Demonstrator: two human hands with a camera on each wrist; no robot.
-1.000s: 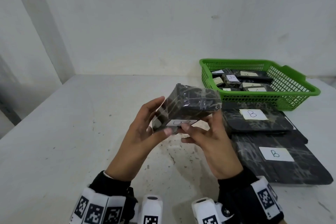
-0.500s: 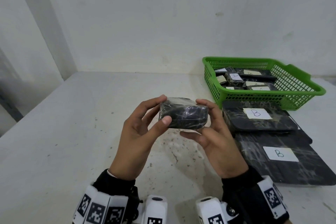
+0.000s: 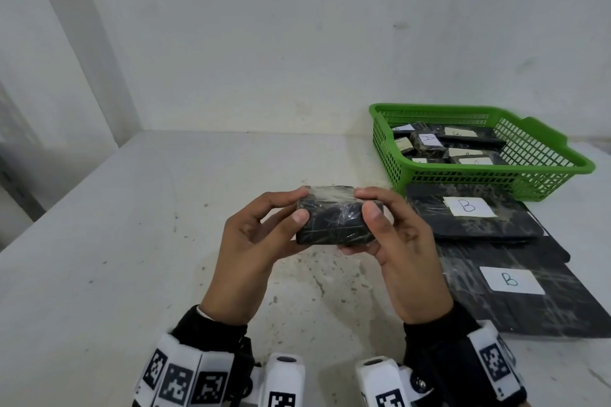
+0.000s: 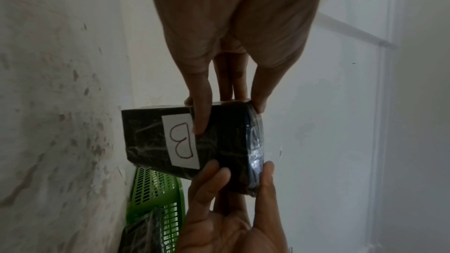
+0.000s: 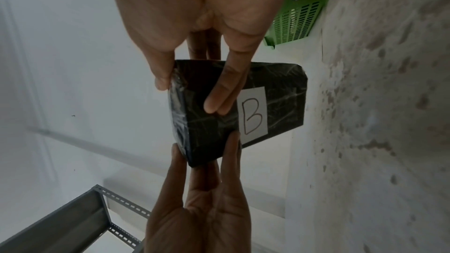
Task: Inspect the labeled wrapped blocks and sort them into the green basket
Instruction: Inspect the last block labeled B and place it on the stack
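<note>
We note the counter (image 3: 139, 241) lies open to the left and front of both hands. Right side is crowded: two flat slabs labelled B, the far slab (image 3: 472, 218) overlapping the near slab (image 3: 529, 301), sit just beside the right hand (image 3: 403, 251). Behind them the basket (image 3: 542, 162) touches the far slab's back edge; its walls stand up, and blocks (image 3: 426, 142) cover much of its floor. The wall (image 3: 297, 43) closes the back. The block (image 3: 330, 221) is held above the counter between both grips, the left hand (image 3: 251, 241) opposite.
</note>
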